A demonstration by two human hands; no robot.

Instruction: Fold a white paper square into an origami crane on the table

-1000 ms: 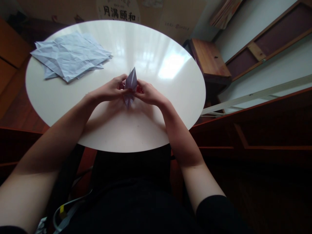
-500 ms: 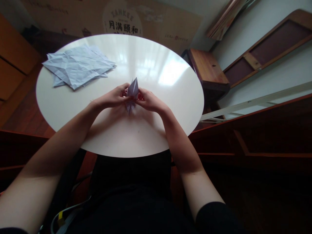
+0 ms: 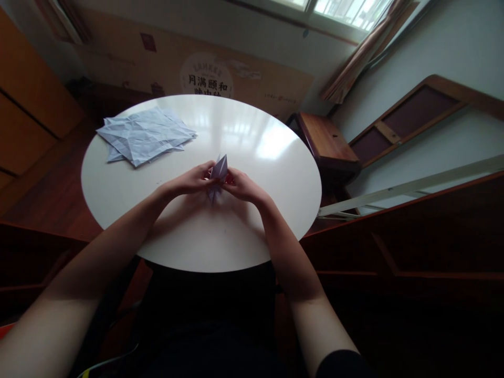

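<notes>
Paper (image 3: 219, 169), edges pinched by left fingers (image 3: 203, 168) and right fingers (image 3: 235, 175), has wide table (image 3: 220, 247) around.

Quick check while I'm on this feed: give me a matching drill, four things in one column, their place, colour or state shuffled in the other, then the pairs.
Things
1. folded paper
2. paper pile
3. table
4. window

Place, colour or state
A. bright, at the top edge of the view
B. creased, lying on the far left part of the tabletop
C. held between the left hand and the right hand
D. white and shiny, with light reflected on it

Pairs: 1-C, 2-B, 3-D, 4-A
</notes>
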